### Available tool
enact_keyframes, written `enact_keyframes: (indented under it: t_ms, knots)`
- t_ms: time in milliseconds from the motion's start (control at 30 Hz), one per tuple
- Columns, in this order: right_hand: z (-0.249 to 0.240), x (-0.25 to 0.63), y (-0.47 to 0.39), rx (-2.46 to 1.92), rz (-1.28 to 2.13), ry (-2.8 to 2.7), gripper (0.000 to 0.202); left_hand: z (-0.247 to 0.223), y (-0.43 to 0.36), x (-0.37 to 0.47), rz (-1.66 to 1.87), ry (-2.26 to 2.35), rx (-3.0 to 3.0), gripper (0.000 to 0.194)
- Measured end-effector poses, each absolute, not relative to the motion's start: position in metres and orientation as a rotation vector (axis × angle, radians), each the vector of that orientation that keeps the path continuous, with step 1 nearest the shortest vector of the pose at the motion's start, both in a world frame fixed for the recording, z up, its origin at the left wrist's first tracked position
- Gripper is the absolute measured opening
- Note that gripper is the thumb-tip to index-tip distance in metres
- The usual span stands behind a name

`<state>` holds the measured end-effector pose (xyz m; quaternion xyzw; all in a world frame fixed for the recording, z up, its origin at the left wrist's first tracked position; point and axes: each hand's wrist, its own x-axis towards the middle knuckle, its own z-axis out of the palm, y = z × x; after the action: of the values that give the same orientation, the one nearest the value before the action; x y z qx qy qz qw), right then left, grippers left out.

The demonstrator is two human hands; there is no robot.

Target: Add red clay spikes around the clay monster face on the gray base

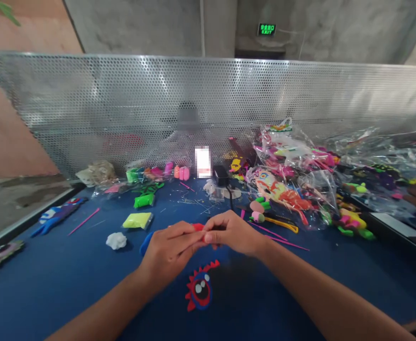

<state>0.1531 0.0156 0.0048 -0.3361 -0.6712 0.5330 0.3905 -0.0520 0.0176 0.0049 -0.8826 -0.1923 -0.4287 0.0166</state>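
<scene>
Over a dark-blue tabletop [69, 289], the left hand [170, 244] and right hand [232, 234] meet, fingertips pinched on a small red clay-like piece [198, 227], partly hidden. Just below the grip lies a spiky red-and-blue clay-like eye [202, 290]; left of the grip, a rough white lump [116, 240].

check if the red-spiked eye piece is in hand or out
Out: the red-spiked eye piece lies on the blue table, apart from the left hand and right hand.
</scene>
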Motion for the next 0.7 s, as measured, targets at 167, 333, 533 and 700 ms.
enact_keyframes:
  t_ms: [167,333,533,700]
  knots:
    - [0.003,0.1533,0.0184,-0.922,1.348,-1.794,0.03,0.0026,0.0241,-0.0549,-1.224,-0.558,-2.59,0.011]
    - [0.0014,0.1507,0.0181,-0.95,1.173,-1.812,0.028,-0.0025,0.0227,-0.056,-1.191,-0.632,-2.524,0.014]
    - [0.0046,0.1446,0.0103,-0.924,0.914,-1.85,0.027,-0.0009,0.0193,-0.0562,-1.179,-0.66,-2.554,0.009]
    - [0.0049,0.1457,0.0128,-0.909,1.001,-1.812,0.026,-0.0019,0.0207,-0.0554,-1.232,-0.708,-2.522,0.017]
